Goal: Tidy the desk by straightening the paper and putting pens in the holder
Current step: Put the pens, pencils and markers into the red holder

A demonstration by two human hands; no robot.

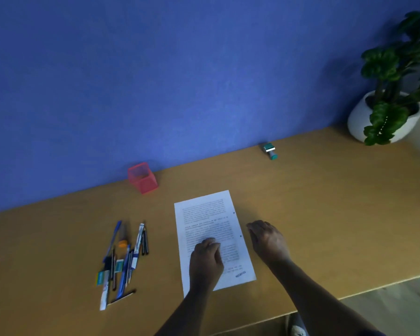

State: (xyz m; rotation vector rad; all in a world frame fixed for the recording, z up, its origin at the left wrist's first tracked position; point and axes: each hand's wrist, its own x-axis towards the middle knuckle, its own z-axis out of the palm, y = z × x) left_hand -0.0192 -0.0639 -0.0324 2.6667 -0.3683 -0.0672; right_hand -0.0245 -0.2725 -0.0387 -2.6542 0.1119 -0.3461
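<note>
A printed sheet of paper (205, 221) lies slightly askew on the wooden desk (325, 214). My left hand (205, 261) rests flat on the lower middle of the sheet, fingers curled down onto it. Just off the paper's right edge, my right hand (267, 238) lies palm down on the desk with nothing in it. A loose heap of pens and pencils (123, 260) lies to the left of the paper. The red mesh pen holder (142, 178) stands empty at the back against the wall.
A blue wall (180, 81) runs along the desk's far edge. A small green stamp (270, 151) lies at the back, right of centre. A potted plant in a white pot (386, 112) stands at the far right corner. The desk's front edge (349, 295) runs diagonally at the lower right.
</note>
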